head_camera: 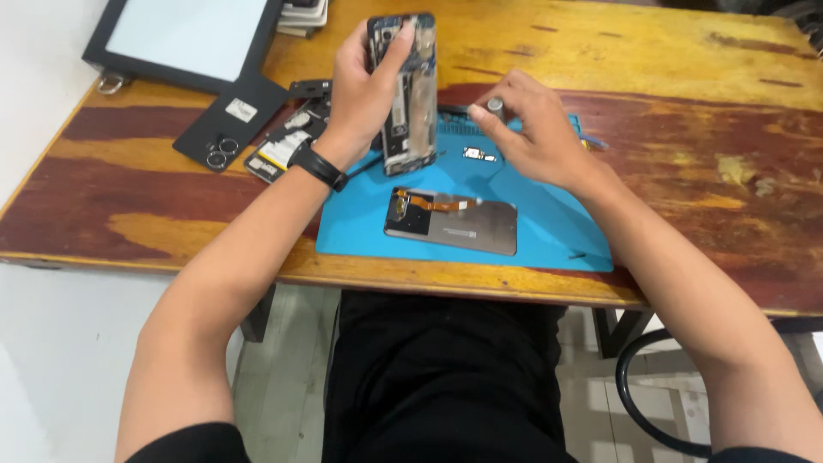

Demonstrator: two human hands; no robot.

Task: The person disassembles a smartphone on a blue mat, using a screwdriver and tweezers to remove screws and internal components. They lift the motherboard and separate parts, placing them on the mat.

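Phone frame (409, 94) is held upright above the counter (669, 120), at 12 o'clock of the blue mat (549, 231). It is gripped by the left hand (364, 90), fingers wrapped around its left edge and thumb laid across the upper part. A black band (318, 165) is worn on the left wrist.

Right hand (531, 129) is held just right of the frame, at about 3 o'clock of it, fingers pinched narrow on a small silver-capped tool (495, 105). What lies below the cap is hidden by the fingers.

On the mat, a screen panel (463, 225) lies flat, back side up, with an orange flex cable (437, 204) across its top; it is at 6 o'clock of the frame. A small part (477, 154) lies on the mat between frame and right hand.

At 9 o'clock of the mat, a black back cover (230, 120) with camera rings and an opened phone body (287, 141) lie on the counter. A black-framed panel (184, 39) lies at 11 o'clock.
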